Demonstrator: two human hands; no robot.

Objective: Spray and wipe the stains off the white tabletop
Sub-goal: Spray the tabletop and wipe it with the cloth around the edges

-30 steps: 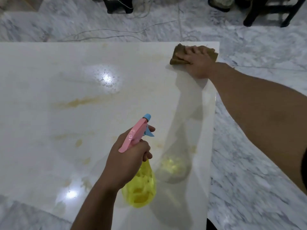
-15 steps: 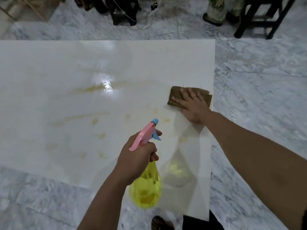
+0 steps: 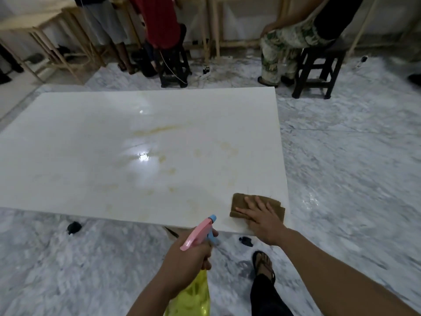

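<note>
here the right hand (image 3: 262, 218) lies flat atop the brown cloth (image 3: 241, 205); left hand (image 3: 185, 262) grips spray bottle (image 3: 193, 297).

No writing, label, brand, number or sign can be read anywhere in the picture. The spray bottle (image 3: 193, 293) at the lower middle of the frame shows only plain pink, blue and yellow plastic, with no print on the part that shows. The brown cloth (image 3: 241, 205) near the lower right corner of the desk (image 3: 91, 144) is bare of any tag. The desk top carries only yellowish stains, and the clothes and stools along the top of the frame show no legible lettering.
</note>
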